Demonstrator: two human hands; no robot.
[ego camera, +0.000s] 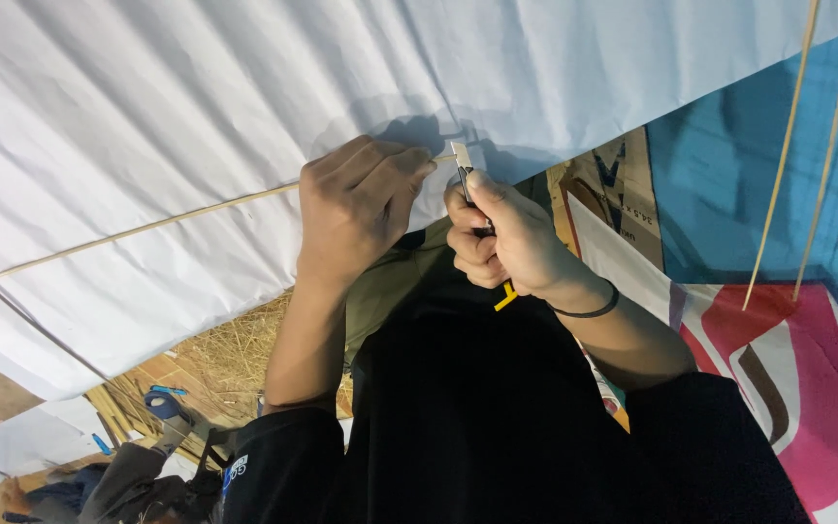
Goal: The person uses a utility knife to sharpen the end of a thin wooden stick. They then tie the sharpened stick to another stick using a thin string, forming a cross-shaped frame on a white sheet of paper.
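Left hand (356,209) fingers pinched shut on stick (147,227), near sheet (196,107) lower edge. Stick long axis running left, slightly downward, from fingertips. Right hand (506,243) just beside, curled tight round knife (465,175), blade at stick end, touching or not: unclear.

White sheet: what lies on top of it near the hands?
On the white sheet lies a thin bamboo stick; the left hand covers its end, beside the right hand holding a cutter.
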